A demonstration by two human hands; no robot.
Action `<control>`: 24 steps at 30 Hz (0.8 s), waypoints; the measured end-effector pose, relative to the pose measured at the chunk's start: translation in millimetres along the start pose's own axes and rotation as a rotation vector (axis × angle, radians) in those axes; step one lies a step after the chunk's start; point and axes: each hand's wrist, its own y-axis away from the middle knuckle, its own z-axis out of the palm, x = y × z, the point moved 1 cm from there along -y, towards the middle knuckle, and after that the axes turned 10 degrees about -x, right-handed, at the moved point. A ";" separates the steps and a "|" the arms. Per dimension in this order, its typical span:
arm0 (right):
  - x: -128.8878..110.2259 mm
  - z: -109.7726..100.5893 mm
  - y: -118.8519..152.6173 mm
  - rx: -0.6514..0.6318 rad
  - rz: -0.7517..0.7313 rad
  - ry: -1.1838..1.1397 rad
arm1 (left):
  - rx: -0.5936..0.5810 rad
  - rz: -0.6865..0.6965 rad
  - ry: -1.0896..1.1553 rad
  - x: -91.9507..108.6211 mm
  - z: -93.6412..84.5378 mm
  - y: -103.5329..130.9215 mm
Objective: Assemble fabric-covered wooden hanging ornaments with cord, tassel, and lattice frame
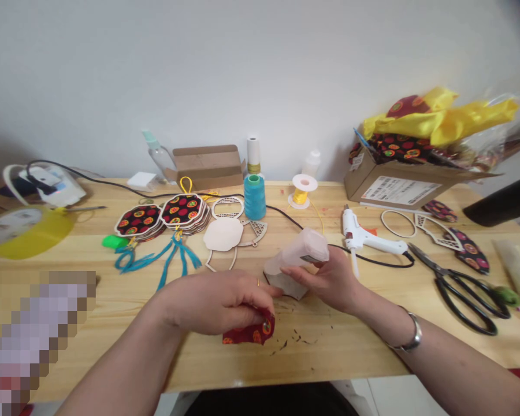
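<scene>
My right hand (335, 280) is wrapped round a translucent squeeze bottle (305, 248), tilted with its narrow end down to the left. Under the bottle lies a small flat pale piece (292, 289) with a dark edge, partly hidden by my hands. My left hand (229, 300) is closed on a scrap of dark red patterned fabric (253, 332). One of its fingers reaches to the edge of the pale piece. Whether the bottle's tip touches that piece, I cannot tell.
A white glue gun (368, 240) and black-handled scissors (463, 294) lie at right, before a cardboard box (390, 179) of fabrics. Behind my hands stand a teal thread cone (255, 197) and a yellow cord spool (301, 197). Tasselled patterned pieces (182, 211) are stacked at left.
</scene>
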 end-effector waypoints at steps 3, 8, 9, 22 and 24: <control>-1.1 -3.1 0.3 0.022 0.001 -0.002 | 0.002 -0.016 0.023 -0.9 0.8 -0.1; -0.7 -12.6 1.0 0.075 0.027 -0.063 | 0.013 -0.053 0.016 0.1 -0.9 0.5; -0.2 -14.4 1.0 0.089 0.034 -0.083 | 0.011 -0.059 0.011 0.8 -1.6 0.5; -1.0 -25.7 -2.0 0.094 0.113 -0.090 | -0.004 -0.109 -0.027 -1.7 -1.3 -5.6; -0.2 -23.7 -1.4 0.088 0.093 -0.092 | 0.005 -0.114 -0.047 -0.6 -1.5 -5.6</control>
